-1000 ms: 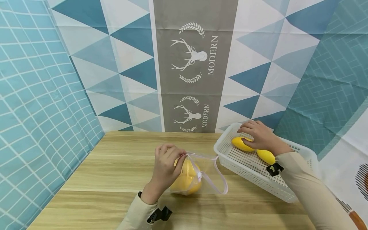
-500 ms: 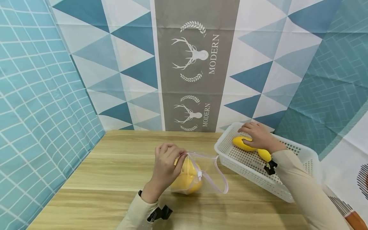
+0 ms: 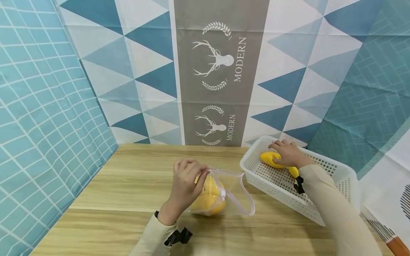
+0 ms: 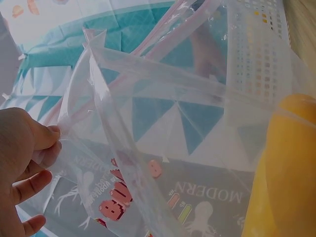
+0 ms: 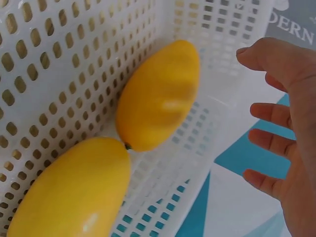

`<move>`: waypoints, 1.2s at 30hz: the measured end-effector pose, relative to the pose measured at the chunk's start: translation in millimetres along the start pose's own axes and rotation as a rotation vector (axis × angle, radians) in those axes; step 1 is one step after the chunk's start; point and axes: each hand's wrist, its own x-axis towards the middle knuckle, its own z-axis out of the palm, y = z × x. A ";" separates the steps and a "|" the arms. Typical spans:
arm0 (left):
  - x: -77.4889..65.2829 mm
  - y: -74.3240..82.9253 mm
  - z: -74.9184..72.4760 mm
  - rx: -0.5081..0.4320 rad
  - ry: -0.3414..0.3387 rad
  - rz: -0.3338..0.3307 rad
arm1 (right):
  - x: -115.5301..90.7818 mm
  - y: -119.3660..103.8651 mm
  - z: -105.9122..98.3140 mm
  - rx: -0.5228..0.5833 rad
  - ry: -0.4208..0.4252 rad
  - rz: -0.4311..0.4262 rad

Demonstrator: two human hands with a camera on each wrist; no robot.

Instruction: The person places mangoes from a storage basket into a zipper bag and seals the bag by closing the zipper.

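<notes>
My left hand pinches the rim of a clear zip bag with a pink-edged opening and a white slider. Inside the bag are yellow mangoes; the left wrist view has one mango at its right edge, and the thumb and index finger on the plastic. My right hand is over a white perforated basket, its fingers spread above a yellow mango. In the right wrist view, a gap shows between the hand and that mango. A second mango lies end to end with it.
The basket stands on the right of the wooden table, close to the patterned backdrop. A blue tiled sheet hangs at the left. Patterned white cloth lies at the right edge.
My right hand has shifted slightly over the basket, and its wrist now covers more of the second mango. The left hand keeps its pinch on the bag, nearly still.
</notes>
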 end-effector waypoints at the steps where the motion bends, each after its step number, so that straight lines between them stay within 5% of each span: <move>1: 0.1 -0.1 -0.1 -0.001 0.001 0.000 | 1.0 0.9 1.6 -0.001 -0.011 0.007; 18: -1.4 -0.1 1.9 0.012 0.017 0.003 | 8.2 13.2 33.2 -0.023 -0.118 0.099; 36: -1.3 -0.3 0.6 0.017 0.006 0.008 | 3.9 15.8 44.7 0.021 -0.111 0.147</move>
